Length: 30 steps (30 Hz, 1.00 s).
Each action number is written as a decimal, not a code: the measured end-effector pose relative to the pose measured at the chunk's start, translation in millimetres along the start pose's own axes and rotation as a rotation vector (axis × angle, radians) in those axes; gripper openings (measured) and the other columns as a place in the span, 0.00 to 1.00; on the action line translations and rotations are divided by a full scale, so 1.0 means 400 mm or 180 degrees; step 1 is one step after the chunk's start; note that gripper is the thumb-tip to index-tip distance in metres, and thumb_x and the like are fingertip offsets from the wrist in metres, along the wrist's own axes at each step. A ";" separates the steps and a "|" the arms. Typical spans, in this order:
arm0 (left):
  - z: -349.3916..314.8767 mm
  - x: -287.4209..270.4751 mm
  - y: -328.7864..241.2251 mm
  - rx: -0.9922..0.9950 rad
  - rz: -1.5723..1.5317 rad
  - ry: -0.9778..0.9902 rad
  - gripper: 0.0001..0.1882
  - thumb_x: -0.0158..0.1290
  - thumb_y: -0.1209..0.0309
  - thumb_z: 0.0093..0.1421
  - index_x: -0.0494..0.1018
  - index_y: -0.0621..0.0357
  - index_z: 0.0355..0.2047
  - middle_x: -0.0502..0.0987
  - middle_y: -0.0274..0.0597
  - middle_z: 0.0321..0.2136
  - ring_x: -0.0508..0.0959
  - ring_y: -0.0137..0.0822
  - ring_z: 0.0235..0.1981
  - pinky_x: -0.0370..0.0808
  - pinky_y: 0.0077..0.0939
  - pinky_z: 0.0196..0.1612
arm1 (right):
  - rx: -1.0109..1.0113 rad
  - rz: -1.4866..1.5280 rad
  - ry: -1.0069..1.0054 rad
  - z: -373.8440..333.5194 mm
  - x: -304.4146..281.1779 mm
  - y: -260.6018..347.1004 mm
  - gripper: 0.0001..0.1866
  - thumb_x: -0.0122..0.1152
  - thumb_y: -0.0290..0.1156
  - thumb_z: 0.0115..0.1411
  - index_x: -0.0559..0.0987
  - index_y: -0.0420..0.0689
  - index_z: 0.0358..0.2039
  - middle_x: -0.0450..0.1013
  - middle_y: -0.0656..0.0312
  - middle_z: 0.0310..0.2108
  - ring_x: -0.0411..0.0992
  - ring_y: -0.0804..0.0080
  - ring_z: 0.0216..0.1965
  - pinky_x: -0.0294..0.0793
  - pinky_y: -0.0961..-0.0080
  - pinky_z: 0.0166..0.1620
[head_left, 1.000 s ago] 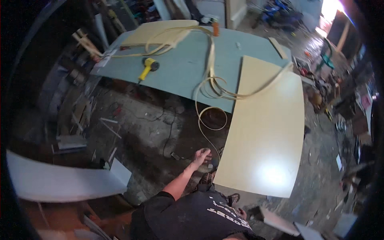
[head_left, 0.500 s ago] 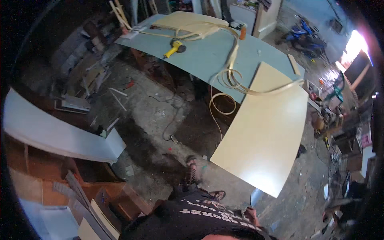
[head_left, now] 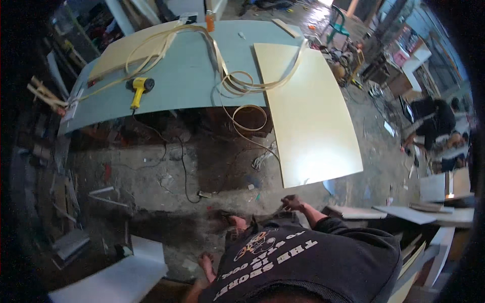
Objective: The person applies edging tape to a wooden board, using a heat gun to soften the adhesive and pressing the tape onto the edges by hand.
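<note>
My right hand [head_left: 292, 203] hangs just short of the near edge of a cream panel [head_left: 318, 116], apart from it. Its fingers are loosely bent, and I see nothing in them. Lower down at my left side, my left hand [head_left: 206, 261] hangs over the floor, small and dim, with fingers loosely apart and no held thing visible. The panel overlaps the right end of a grey-green tabletop [head_left: 192, 86]. Long cream edging strips [head_left: 220, 58] loop over the tabletop and panel, with one coil [head_left: 250, 117] drooping off the front edge.
A yellow corded power tool [head_left: 138, 91] lies on the tabletop, its cord running to the floor. Behind it are another cream panel [head_left: 113, 58] and an orange bottle [head_left: 210, 21]. White boards [head_left: 113, 278] stand at lower left. Stacked boards [head_left: 404, 214] and a crouching person [head_left: 434, 118] are at right.
My view has swung right, so the table and panel appear farther left and higher. My right hand now shows nearer the panel's edge, and my left hand has come into view.
</note>
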<state>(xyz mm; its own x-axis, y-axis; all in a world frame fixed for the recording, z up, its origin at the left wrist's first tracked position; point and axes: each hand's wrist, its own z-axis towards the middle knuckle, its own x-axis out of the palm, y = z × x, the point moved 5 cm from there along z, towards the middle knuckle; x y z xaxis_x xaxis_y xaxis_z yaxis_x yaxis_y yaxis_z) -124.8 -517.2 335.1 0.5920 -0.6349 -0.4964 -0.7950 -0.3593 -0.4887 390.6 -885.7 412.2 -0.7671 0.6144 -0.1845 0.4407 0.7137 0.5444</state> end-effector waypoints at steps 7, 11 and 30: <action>0.268 -0.146 -0.384 0.0222 -0.0615 -0.0014 0.21 0.55 0.63 0.60 0.73 0.61 0.50 0.79 0.43 0.36 0.78 0.34 0.32 0.73 0.30 0.33 | 0.0489 0.1294 -0.0995 -0.135 -0.076 -0.090 0.26 0.57 0.50 0.63 0.72 0.48 0.54 0.78 0.57 0.39 0.77 0.67 0.35 0.74 0.67 0.37; 0.351 -0.002 -0.724 0.0489 -0.0531 0.0606 0.21 0.55 0.66 0.61 0.70 0.59 0.53 0.78 0.38 0.39 0.79 0.28 0.32 0.71 0.23 0.28 | 0.0631 0.2069 -0.1478 -0.158 -0.079 -0.134 0.25 0.56 0.48 0.64 0.70 0.50 0.57 0.77 0.57 0.42 0.77 0.64 0.38 0.73 0.63 0.41; -0.216 0.745 -2.169 0.5354 0.1314 0.1603 0.23 0.62 0.65 0.51 0.73 0.61 0.45 0.78 0.50 0.40 0.77 0.50 0.43 0.73 0.41 0.47 | 0.0667 0.4400 -0.2673 -0.083 -0.033 -0.112 0.22 0.50 0.48 0.65 0.71 0.54 0.55 0.76 0.67 0.40 0.73 0.72 0.36 0.68 0.65 0.42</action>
<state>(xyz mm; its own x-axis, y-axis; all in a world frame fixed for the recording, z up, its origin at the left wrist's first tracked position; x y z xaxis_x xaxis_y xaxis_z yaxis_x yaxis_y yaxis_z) 729.9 -453.8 673.4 0.0639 -0.7343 -0.6758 0.2951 0.6608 -0.6901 365.5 -936.9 417.5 0.6680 0.7393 -0.0847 0.6444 -0.5177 0.5629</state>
